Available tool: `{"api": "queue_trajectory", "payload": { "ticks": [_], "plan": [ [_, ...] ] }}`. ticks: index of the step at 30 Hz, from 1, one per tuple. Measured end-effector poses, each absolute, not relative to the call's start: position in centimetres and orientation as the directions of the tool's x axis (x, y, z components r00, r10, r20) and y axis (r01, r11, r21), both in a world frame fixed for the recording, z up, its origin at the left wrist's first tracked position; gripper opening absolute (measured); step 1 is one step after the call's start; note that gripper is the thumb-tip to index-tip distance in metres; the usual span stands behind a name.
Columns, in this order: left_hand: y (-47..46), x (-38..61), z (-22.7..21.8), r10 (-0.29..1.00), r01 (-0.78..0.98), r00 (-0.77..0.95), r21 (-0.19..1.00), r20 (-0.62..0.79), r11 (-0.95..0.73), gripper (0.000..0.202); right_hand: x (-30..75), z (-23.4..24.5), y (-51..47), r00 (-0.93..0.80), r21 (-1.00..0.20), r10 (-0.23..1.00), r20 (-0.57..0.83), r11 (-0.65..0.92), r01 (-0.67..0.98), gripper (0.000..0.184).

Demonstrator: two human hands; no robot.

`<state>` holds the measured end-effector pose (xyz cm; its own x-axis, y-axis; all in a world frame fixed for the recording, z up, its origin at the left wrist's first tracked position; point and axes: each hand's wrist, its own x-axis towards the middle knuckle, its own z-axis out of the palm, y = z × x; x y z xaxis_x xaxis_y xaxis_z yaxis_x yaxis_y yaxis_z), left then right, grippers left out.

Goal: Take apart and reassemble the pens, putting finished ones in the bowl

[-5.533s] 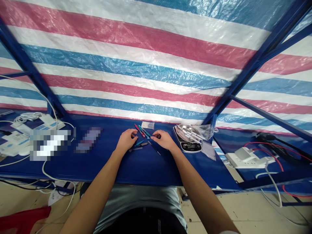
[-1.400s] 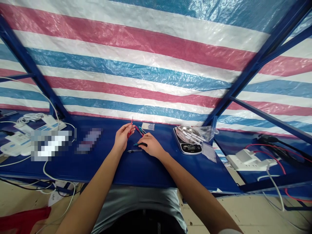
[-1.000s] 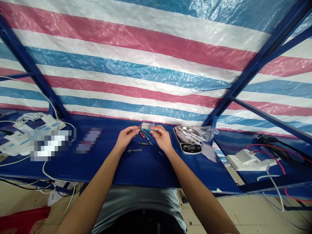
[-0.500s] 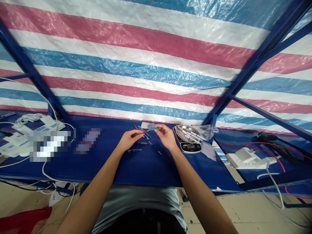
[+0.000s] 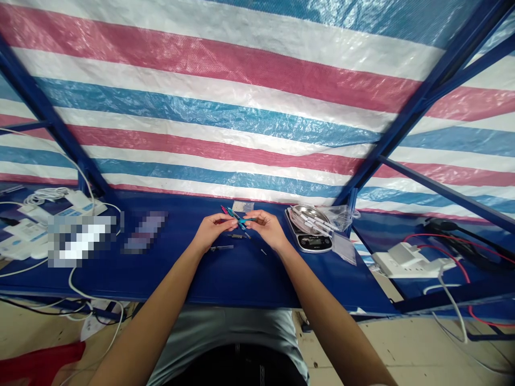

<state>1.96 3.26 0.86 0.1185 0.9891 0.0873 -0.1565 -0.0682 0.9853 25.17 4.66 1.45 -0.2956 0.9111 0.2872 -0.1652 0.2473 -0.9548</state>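
My left hand (image 5: 215, 229) is closed in a pinch, its fingertips at one end of a slim blue pen (image 5: 247, 220). The other end is pinched by my right hand (image 5: 269, 227), so the pen spans the short gap between both hands. Fingers cover much of it. Just behind, several blue and pink pens (image 5: 224, 209) lie on the blue table (image 5: 245, 281), partly hidden by my hands. Nearer me are a thin dark refill-like rod (image 5: 257, 246), a small brownish metallic piece (image 5: 236, 236) and a clear, dark-tipped tube (image 5: 222, 247).
Right of my hands, a digital scale (image 5: 315, 242) carries a metal bowl with white cables and plastic bags. A small clear bag (image 5: 243, 206) lies at the back. White power strips (image 5: 28, 230) with cords stand far left, another power strip (image 5: 414, 262) far right. A striped sheet hangs behind.
My hands have come closer together and the right has moved slightly left and down. The red part that showed at my left fingertips is now hidden.
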Motion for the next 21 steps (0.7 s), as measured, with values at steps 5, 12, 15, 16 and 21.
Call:
{"api": "queue_trajectory", "payload": {
  "ticks": [5, 12, 15, 16, 21],
  "plan": [
    [2.9, 2.6, 1.4, 0.993, -0.461, 0.086, 0.88, -0.079, 0.11, 0.066, 24.9, 2.1, 4.2, -0.241, -0.957, 0.937, 0.252, 0.203, -0.209, 0.042],
    [3.0, 3.3, 1.0, 0.996, -0.465, 0.064, 0.882, -0.055, 0.079, 0.059, 24.7, 1.8, 4.4, -0.235, -0.951, 0.933, 0.271, 0.223, -0.212, 0.04],
    [2.9, 3.2, 0.9, 0.998, -0.455, 0.065, 0.889, -0.018, 0.046, 0.063, 24.3, 1.7, 4.3, -0.224, -0.959, 0.943, 0.246, 0.203, -0.198, 0.039],
    [2.9, 3.2, 1.0, 0.998, -0.456, 0.068, 0.889, -0.015, 0.044, 0.064, 24.2, 1.7, 4.2, -0.223, -0.963, 0.946, 0.234, 0.195, -0.187, 0.039],
    [2.9, 3.0, 1.0, 0.997, -0.447, 0.071, 0.894, 0.008, 0.024, 0.071, 24.2, 2.0, 3.9, -0.256, -0.973, 0.944, 0.209, 0.176, -0.149, 0.039]
  ]
}}
